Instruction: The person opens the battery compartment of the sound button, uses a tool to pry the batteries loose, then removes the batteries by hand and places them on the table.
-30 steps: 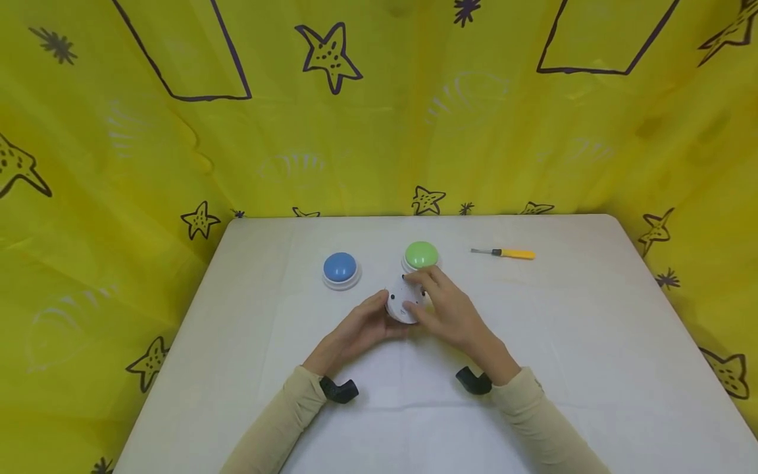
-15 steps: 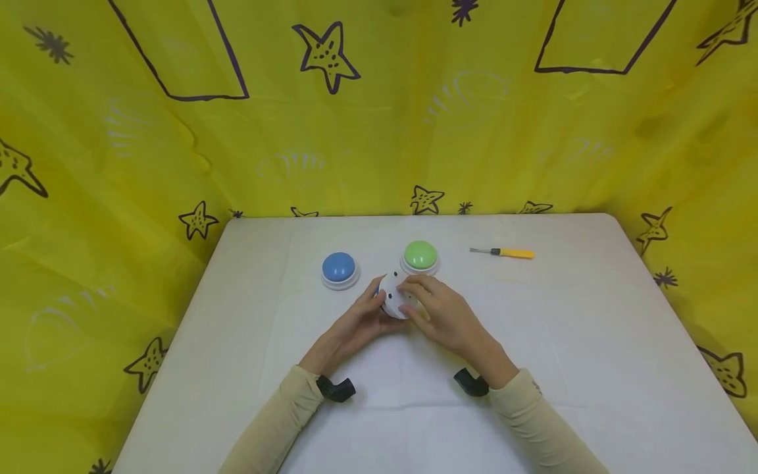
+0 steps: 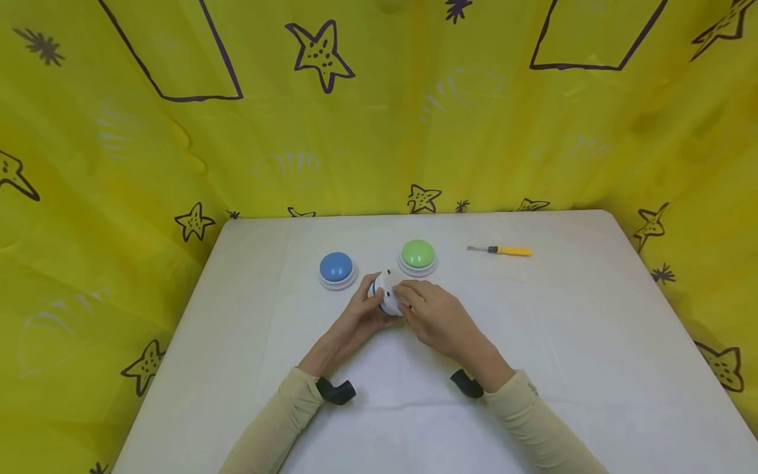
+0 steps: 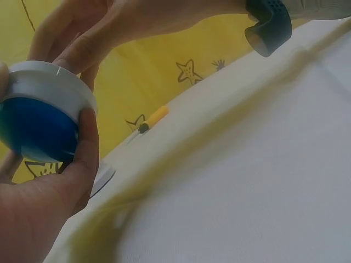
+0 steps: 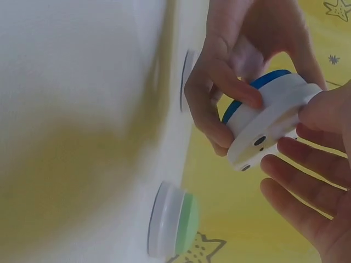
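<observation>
My left hand [image 3: 358,319] grips a push button, its white base [image 3: 385,283] turned toward my right hand and its blue dome [image 4: 38,129] facing away. In the right wrist view, dark dots mark the underside [image 5: 274,134]. My right hand [image 3: 444,322] has its thumb and forefinger tips together at that underside, while its other fingers [image 5: 301,175] stretch out loosely beside it. What lies between thumb and forefinger is hidden. Both hands hold the button above the white table [image 3: 556,329].
A second blue push button [image 3: 336,268] stands behind my left hand, dome up. Beyond my right hand is a green push button [image 3: 418,255]. Farther right lies a screwdriver [image 3: 500,251] with a yellow handle. A yellow patterned curtain [image 3: 355,145] surrounds the table's back and sides.
The held push button has shifted left and tilted, so some blue shows at its left edge. My right hand's fingers have drawn closer together at its underside.
</observation>
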